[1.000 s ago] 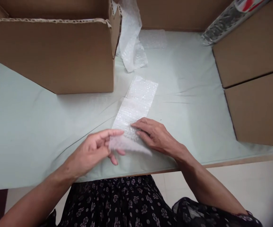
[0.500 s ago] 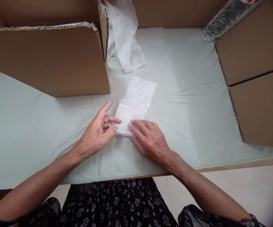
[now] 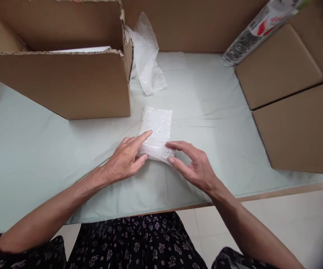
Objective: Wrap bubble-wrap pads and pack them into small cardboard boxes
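Observation:
A folded piece of bubble wrap [image 3: 157,125] lies on the pale green cloth in front of me, its lower part doubled over into a thick fold. My left hand [image 3: 127,155] grips its lower left side, the index finger stretched over the top and the thumb at the bottom edge. At the lower right corner, my right hand [image 3: 192,160] holds the fold between thumb and fingertips. Whether anything is wrapped inside cannot be made out.
A tall open cardboard box [image 3: 99,86] stands at the left with something white inside. Beside it is crumpled bubble wrap [image 3: 147,63], with a flat sheet [image 3: 172,61] behind. Cardboard boxes [image 3: 284,71] and a clear plastic-wrapped roll [image 3: 242,46] are at the right. The table edge [image 3: 290,192] is near me.
The bubble wrap has turned more upright and looks shorter. My left hand has come over its left side with the index finger on top; my right hand has shifted to the right corner.

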Motion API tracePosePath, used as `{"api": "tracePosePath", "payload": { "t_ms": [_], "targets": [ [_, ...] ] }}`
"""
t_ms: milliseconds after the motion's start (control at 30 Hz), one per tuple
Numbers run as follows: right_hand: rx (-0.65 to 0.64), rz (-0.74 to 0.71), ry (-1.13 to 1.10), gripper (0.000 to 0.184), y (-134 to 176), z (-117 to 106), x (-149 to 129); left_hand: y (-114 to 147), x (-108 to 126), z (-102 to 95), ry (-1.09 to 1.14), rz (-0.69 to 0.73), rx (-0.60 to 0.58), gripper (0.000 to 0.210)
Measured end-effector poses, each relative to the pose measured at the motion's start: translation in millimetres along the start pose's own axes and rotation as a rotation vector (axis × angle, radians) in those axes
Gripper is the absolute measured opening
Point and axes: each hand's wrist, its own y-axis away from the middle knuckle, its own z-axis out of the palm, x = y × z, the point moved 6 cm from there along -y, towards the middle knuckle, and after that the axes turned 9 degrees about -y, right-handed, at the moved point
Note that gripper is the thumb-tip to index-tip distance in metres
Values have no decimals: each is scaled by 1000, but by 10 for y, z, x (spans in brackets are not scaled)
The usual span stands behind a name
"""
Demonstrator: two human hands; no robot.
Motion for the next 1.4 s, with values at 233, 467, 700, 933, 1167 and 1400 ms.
{"api": "tracePosePath", "payload": {
  "t_ms": [233,467,700,933,1167,1400],
  "targets": [
    [-70,-337,360,25,174,206,-333,-151,-101,47,-35,-260,-62,67],
    [-109,-302,363,29,-87,387,-18,135,93,-95,-379,162,281,54],
    [-291,-117,25,30,-5,296,-107,428,106,-136,-132,66,97,48],
    [-166,-288,423,27,10,374,-205,176,-67,-75,-322,-127,133,35],
    [-45,-98,109,28,-103,427,42,516,-147,0,642,-599,159,71],
    [-221,43,-258,30,63,425,-136,648,68,228,834,-711,144,85]
  ]
}}
